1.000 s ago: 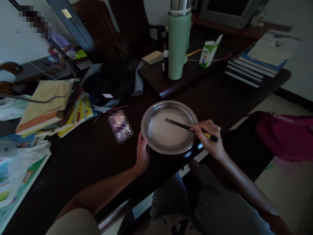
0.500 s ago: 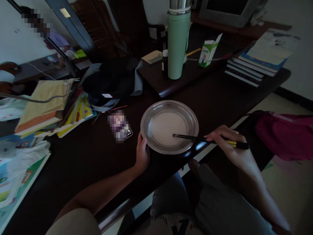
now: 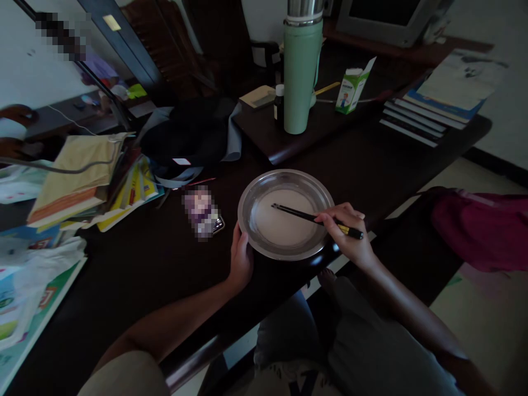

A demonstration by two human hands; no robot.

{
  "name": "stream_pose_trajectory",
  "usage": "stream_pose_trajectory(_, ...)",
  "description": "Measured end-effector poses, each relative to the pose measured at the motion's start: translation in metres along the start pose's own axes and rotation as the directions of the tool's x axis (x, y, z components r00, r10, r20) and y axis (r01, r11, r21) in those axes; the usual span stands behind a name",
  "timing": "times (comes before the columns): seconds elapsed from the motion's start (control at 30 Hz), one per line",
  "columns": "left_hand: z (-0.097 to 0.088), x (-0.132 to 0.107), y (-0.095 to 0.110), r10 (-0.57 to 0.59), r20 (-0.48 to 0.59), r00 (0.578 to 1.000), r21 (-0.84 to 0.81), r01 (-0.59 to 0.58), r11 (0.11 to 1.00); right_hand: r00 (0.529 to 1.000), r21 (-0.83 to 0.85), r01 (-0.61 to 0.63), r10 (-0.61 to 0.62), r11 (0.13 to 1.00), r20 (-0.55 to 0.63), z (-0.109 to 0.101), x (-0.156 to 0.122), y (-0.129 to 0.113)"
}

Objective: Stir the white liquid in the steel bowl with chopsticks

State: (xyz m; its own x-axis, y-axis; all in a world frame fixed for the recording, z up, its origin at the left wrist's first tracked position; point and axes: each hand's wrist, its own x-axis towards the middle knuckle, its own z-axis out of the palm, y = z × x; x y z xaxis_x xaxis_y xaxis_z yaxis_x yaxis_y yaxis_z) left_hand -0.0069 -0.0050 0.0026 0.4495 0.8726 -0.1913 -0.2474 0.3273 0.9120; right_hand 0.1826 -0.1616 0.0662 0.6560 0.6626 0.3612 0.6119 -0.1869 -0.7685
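Note:
A round metal dish (image 3: 247, 206) holding a pale liquid sits near the front edge of a dark table (image 3: 136, 264). My left hand (image 3: 240, 258) grips the dish's near-left rim, fingers curled against it. My right hand (image 3: 348, 234) is closed on a pair of black chopsticks (image 3: 305, 216) with yellow bands. Their tips reach into the liquid at the dish's middle left.
A phone (image 3: 204, 213) lies left of the dish. Piled books and papers (image 3: 86, 176) fill the left side. A green thermos (image 3: 302, 69), a small bottle (image 3: 279, 103) and a carton (image 3: 352, 85) stand behind. Stacked books (image 3: 437, 104) lie far right; a magenta cloth (image 3: 482, 225) hangs at right.
My right hand swung out to the right and pulled the chopstick tips to the dish's near side, then came back, carrying the tips to the middle left. My left hand stayed on the rim.

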Motion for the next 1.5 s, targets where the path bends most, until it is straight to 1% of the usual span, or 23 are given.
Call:
stream_pose_trajectory(0.07,0.000,0.000,-0.001,0.007,-0.004,1.000,0.017,-0.007,1.000,0.999,-0.045,-0.009,0.007,0.999,-0.045,-0.004,0.002,0.001)
stream_pose_trajectory(0.17,-0.001,0.001,-0.002,0.033,0.006,0.999,0.055,-0.034,0.998,0.995,-0.100,-0.039,0.029,0.994,-0.099,-0.018,0.001,0.001)
stream_pose_trajectory(0.27,-0.002,0.001,-0.003,0.040,0.021,0.999,0.053,-0.042,0.998,0.991,-0.091,-0.072,0.060,0.993,-0.123,-0.035,-0.004,-0.002)
stream_pose_trajectory(0.37,-0.002,0.001,-0.003,0.043,0.030,0.999,0.050,-0.045,0.998,0.988,-0.044,-0.116,0.111,0.992,-0.110,-0.052,-0.008,-0.005)
stream_pose_trajectory(0.5,-0.002,0.001,-0.003,0.056,0.030,0.998,0.066,-0.058,0.996,0.987,0.026,-0.160,0.161,0.987,-0.026,-0.065,-0.012,-0.010)
stream_pose_trajectory(0.6,-0.001,0.000,-0.002,0.054,0.031,0.998,0.071,-0.056,0.996,0.986,0.057,-0.161,0.158,0.985,0.062,-0.064,-0.014,-0.013)
stream_pose_trajectory(0.67,-0.001,0.000,-0.001,0.041,0.029,0.999,0.069,-0.043,0.997,0.983,0.075,-0.153,0.144,0.985,0.115,-0.057,-0.014,-0.014)
stream_pose_trajectory(0.77,-0.002,0.000,-0.002,0.036,0.011,0.999,0.053,-0.036,0.998,0.983,0.102,-0.121,0.106,0.987,0.147,-0.042,-0.013,-0.013)
stream_pose_trajectory(0.87,-0.003,0.001,-0.004,0.050,0.021,0.999,0.061,-0.052,0.997,0.988,0.110,-0.079,0.064,0.991,0.139,-0.027,-0.009,-0.010)
stream_pose_trajectory(0.97,-0.004,0.001,-0.005,0.051,0.028,0.998,0.077,-0.053,0.996,0.995,0.074,-0.050,0.043,0.996,0.095,-0.015,-0.006,-0.006)
stream_pose_trajectory(1.13,-0.003,0.001,-0.004,0.044,0.016,0.999,0.069,-0.045,0.997,0.999,0.023,-0.031,0.031,0.999,0.032,-0.004,0.000,0.000)
stream_pose_trajectory(1.2,-0.003,0.001,-0.004,0.041,0.010,0.999,0.059,-0.041,0.997,1.000,-0.029,-0.026,0.026,0.999,-0.007,-0.004,0.003,0.002)
stream_pose_trajectory(1.3,-0.003,0.001,-0.004,0.039,0.012,0.999,0.042,-0.039,0.998,0.997,-0.076,-0.031,0.026,0.997,-0.067,-0.010,0.005,0.004)
stream_pose_trajectory(1.4,-0.003,0.001,-0.004,0.031,0.014,0.999,0.032,-0.031,0.999,0.993,-0.083,-0.051,0.042,0.995,-0.108,-0.021,0.004,0.003)
stream_pose_trajectory(1.5,-0.003,0.001,-0.004,0.027,0.016,1.000,0.039,-0.027,0.999,0.990,-0.062,-0.084,0.076,0.995,-0.121,-0.035,0.000,0.001)
